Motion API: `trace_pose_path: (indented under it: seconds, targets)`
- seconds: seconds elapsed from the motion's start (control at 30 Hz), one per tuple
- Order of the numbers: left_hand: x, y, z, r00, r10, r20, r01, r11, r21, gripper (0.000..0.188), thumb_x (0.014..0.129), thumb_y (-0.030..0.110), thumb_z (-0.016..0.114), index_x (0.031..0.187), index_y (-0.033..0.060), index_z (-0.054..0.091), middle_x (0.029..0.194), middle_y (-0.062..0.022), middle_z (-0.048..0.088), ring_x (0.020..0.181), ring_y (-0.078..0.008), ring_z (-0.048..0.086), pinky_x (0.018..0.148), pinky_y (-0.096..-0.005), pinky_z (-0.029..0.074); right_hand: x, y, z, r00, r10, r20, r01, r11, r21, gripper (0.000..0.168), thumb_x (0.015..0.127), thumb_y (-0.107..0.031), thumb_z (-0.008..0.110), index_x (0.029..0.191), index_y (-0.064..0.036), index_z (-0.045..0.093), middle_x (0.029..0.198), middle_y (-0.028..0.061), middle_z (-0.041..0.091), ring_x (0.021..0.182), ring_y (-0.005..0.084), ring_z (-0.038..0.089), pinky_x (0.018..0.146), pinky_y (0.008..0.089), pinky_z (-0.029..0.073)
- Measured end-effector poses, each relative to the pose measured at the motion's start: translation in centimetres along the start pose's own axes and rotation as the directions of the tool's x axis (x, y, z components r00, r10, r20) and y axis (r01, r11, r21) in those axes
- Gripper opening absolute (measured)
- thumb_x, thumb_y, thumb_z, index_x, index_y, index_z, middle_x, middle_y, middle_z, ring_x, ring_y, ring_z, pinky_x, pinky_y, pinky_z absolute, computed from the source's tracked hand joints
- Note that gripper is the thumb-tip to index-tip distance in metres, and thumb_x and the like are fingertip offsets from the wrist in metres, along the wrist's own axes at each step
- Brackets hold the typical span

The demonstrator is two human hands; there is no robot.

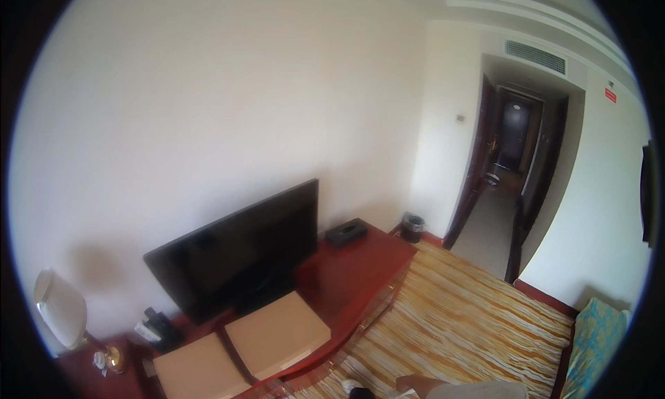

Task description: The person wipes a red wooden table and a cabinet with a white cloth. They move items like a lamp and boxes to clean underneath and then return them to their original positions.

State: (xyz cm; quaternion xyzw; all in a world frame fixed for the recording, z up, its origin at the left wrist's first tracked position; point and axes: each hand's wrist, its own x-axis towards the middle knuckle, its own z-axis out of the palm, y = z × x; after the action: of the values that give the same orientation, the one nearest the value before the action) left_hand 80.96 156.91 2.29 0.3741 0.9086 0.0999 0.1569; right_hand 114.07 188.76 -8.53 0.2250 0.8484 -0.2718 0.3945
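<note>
Neither of my hands can be made out. At the bottom edge, part of a bare limb [417, 382] comes out of grey cloth [478, 390]; whether it is an arm or a leg I cannot tell. Something white lies against its lower side, cut off by the frame. Before me, two flat brown cardboard boxes, the left [200, 368] and the right [278, 332], lie side by side on a red-brown wooden desk [337, 282]. A black flat-screen television [244, 248] stands behind them, its screen dark. A black tissue box [346, 233] sits near the desk's far right end.
A table lamp [62, 308] and small dark objects [161, 329] stand at left. A lined waste bin [413, 227] is in the corner. Striped carpet [457, 316] leads to a doorway and corridor [488, 227]. Teal patterned fabric [595, 342] is at right.
</note>
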Motion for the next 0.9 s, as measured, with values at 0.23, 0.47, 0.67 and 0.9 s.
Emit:
trace_pose_path:
  seconds: [0.23, 0.47, 0.67, 0.9]
  targets:
    - [13.0, 14.0, 3.1, 0.967, 0.219, 0.131, -0.219, 0.976, -0.016, 0.044, 0.093, 0.031, 0.053, 0.131, 0.0097, 0.051, 0.131, -0.0204, 0.052, 0.12, -0.0411, 0.051, 0.096, -0.0596, 0.042, 1.3, 10.8, -7.0, 0.988, -0.007, -0.155, 0.042, 0.974, 0.221, 0.033, 0.088, -0.03, 0.055, 0.086, -0.003, 0.073, 0.092, 0.0201, 0.07, 0.077, 0.0351, 0.063, 0.069, 0.0472, 0.049]
    - [22.4, 24.1, 9.2, 0.934, 0.223, 0.279, -0.231, 0.973, -0.006, 0.039, 0.094, 0.031, 0.052, 0.126, 0.0092, 0.056, 0.125, -0.0195, 0.058, 0.116, -0.0391, 0.056, 0.093, -0.0583, 0.045, 5.9, 18.7, -14.8, 0.857, -0.119, -0.502, 0.306, 0.9, 0.309, 0.033, 0.087, -0.032, 0.057, 0.085, -0.004, 0.073, 0.091, 0.0193, 0.07, 0.076, 0.0344, 0.063, 0.069, 0.0466, 0.049]
    - [26.4, 17.7, 19.4, 0.932, 0.286, -0.225, -0.233, 0.944, 0.232, 0.024, 0.094, 0.028, 0.051, 0.104, 0.0107, 0.063, 0.095, -0.0144, 0.069, 0.089, -0.0352, 0.066, 0.077, -0.0527, 0.051, 9.5, 22.0, -30.4, 0.74, -0.158, -0.654, 0.385, 0.897, 0.219, 0.027, 0.084, -0.031, 0.058, 0.079, -0.005, 0.067, 0.075, 0.0188, 0.066, 0.064, 0.0332, 0.062, 0.063, 0.0481, 0.049]
    - [32.9, 29.9, 9.9, 0.902, -0.43, 0.034, 0.431, 0.892, -0.134, 0.072, 0.09, 0.039, 0.058, 0.154, 0.0213, 0.028, 0.165, -0.0146, 0.008, 0.151, -0.0381, 0.008, 0.112, -0.0692, 0.018, 5.8, 17.4, -46.7, 0.096, -0.023, -0.995, 0.541, 0.84, 0.033, 0.022, 0.09, -0.009, 0.057, 0.108, 0.001, 0.063, 0.11, 0.0209, 0.063, 0.104, 0.0406, 0.059, 0.09, 0.0464, 0.048]
